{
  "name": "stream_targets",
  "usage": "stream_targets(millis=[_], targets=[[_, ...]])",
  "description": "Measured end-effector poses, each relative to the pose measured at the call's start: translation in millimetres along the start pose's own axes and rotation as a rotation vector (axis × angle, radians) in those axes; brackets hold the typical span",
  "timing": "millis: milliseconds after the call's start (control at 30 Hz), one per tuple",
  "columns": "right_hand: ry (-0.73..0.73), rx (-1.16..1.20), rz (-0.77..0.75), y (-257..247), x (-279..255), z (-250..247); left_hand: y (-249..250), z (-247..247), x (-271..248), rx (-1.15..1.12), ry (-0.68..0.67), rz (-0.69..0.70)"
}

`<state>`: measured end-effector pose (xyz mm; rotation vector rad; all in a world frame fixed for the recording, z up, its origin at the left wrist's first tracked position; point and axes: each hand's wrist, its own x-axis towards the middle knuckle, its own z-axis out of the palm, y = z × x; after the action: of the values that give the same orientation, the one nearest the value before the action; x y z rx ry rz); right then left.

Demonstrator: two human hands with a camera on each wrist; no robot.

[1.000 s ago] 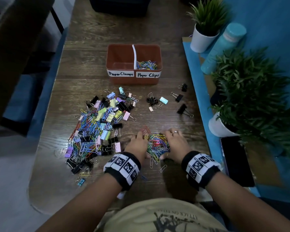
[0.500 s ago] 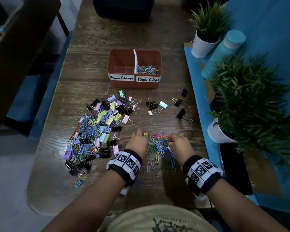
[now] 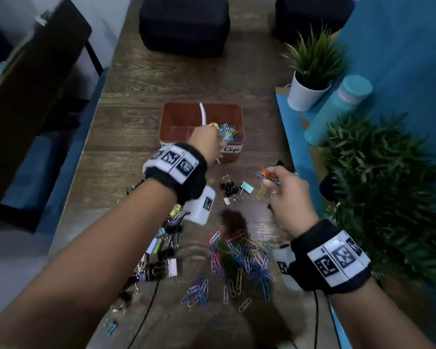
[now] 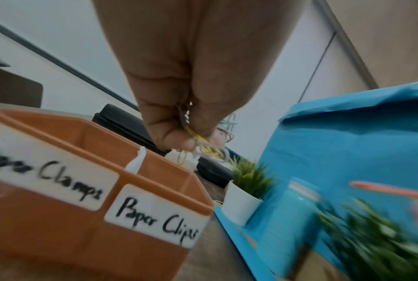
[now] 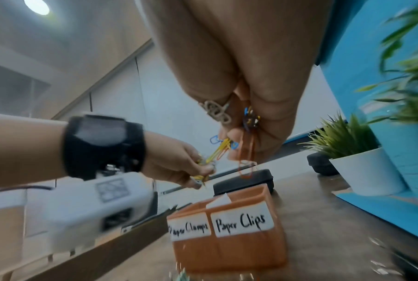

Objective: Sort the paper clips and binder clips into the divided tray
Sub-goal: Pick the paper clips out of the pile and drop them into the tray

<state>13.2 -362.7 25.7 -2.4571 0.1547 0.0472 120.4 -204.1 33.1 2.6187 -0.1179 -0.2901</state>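
An orange divided tray [image 3: 179, 114] [image 4: 155, 190] [image 5: 229, 252] stands mid-table, labelled "Paper Clamps" on the left and "Paper Clips" on the right. Coloured paper clips [image 3: 228, 132] lie in its right compartment. My left hand [image 3: 205, 142] [image 4: 191, 136] [image 5: 179, 167] hovers over the tray's front rim at the right compartment, pinching a bunch of paper clips [image 4: 203, 150]. My right hand [image 3: 285, 192] [image 5: 248, 133] is raised to the right of the tray, gripping a bundle of paper clips [image 3: 267, 173] [image 5: 246, 152]. Loose paper clips [image 3: 239, 260] lie on the table near me.
A mixed heap of binder clips [image 3: 159, 258] lies under my left forearm, and a few more binder clips [image 3: 233, 188] sit in front of the tray. Potted plants [image 3: 312, 71] [image 3: 388, 197], a teal bottle [image 3: 337, 109] and blue paper [image 3: 295, 147] line the right edge. A black case [image 3: 184, 23] stands behind.
Both hands have lifted off the near pile with paper clips. The left hand has moved forward to the tray's right compartment; the right hand has risen toward the tray's right side.
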Motion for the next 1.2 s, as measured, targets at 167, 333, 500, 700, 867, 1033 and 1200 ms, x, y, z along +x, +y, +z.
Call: stream_targets(millis=[167, 333, 500, 700, 867, 1033, 1200], targets=[[0.079, 0.098, 0.004, -30.4, 61.1, 0.7, 6.7, -0.7, 74.7, 0.139, -0.118, -0.08], [0.137, 0.124, -0.013, -58.0, 132.2, 17.3, -11.7, -4.4, 69.4, 0.009, -0.127, -0.019], [0.059, 0.059, -0.016, -72.1, 189.0, 50.7, -56.5, -19.0, 10.6, -0.125, 0.035, 0.006], [-0.187, -0.255, -0.132, -65.0, 181.1, 58.8, -86.3, 7.1, -62.4, -0.132, -0.067, -0.005], [-0.15, -0.126, -0.215, -31.4, 96.9, 49.4, -75.4, 68.0, -110.4, 0.114, -0.4, 0.138], [-0.569, -0.236, 0.137, 32.3, -7.4, 59.4, -51.5, 116.4, -147.3, 0.341, -0.588, 0.15], [-0.623, -0.271, 0.206, 57.3, -55.6, 76.8, -53.0, 137.6, -160.4, 0.458, -0.486, 0.118]])
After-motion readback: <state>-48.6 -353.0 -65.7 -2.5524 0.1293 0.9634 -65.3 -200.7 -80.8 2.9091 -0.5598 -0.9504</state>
